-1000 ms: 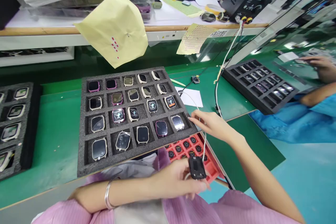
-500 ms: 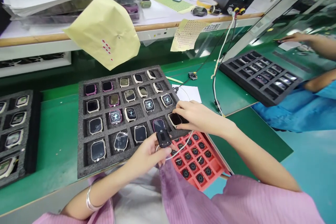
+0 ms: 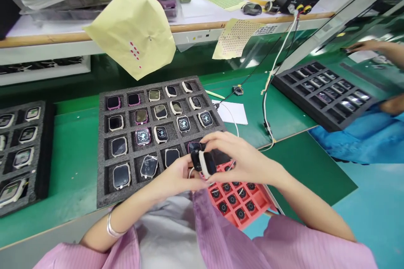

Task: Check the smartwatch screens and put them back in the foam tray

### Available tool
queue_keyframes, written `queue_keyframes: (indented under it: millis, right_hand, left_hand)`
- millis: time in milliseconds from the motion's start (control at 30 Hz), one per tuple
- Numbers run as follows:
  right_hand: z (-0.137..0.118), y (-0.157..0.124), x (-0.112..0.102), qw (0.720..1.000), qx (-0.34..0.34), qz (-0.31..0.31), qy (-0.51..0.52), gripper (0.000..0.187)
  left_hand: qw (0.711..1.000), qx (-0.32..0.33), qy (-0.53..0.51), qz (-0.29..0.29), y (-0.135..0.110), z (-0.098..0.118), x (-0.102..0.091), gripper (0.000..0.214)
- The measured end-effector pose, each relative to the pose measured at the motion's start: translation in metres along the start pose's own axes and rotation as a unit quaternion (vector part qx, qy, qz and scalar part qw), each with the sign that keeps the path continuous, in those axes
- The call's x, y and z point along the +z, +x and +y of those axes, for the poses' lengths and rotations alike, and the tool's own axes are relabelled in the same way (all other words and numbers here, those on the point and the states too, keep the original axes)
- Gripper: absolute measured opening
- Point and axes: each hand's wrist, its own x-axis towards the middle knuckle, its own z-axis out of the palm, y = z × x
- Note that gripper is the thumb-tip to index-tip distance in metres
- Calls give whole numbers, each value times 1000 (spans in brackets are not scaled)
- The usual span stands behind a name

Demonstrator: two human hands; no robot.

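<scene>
My left hand (image 3: pixel 180 178) is closed on a small black device (image 3: pixel 195 159) with a white cable attached. In my right hand (image 3: pixel 241 162) is a light-framed smartwatch case (image 3: pixel 207 164) without a strap, pinched between thumb and fingers. The watch's back faces the black device. The two are side by side; whether they touch I cannot tell. Both are over the near edge of a grey foam tray (image 3: pixel 102 155), which holds several strapless watches in rows. Some watch faces are lit, and others are dark. My hands hide the tray's near right corner.
Below my right hand is a red compartment tray (image 3: pixel 235 219) with round black parts. A second foam tray (image 3: pixel 42 155) of watches stands at left. White paper (image 3: pixel 235 113) and hanging cables (image 3: pixel 265 105) are at right. A co-worker's arm (image 3: pixel 383 46) reaches beside another tray (image 3: pixel 325 119).
My right hand has lifted the light-framed watch from the foam tray and brought it left to the black device. My left hand has turned the device toward it. The view has shifted slightly.
</scene>
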Motion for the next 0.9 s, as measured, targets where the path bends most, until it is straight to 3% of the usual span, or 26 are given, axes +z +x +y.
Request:
queue_keyframes:
  millis: [200,367,533,900]
  right_hand:
    - [-15,2,18,994,-17,-18,-109,29]
    - [-21,5,18,983,-15,-26,-179,28]
    - [-15,6,26,993,-38,-15,-108,34]
    - [-11,-1,37,998,-55,27,-30,39]
  left_hand:
    - [1000,19,16,-10,-2,-3,0,41]
    - [997,27,51,48,-2,-1,7,34]
    - [995,36,41,87,-6,-5,11,38]
    - [998,5,-18,60,-10,1,13,37]
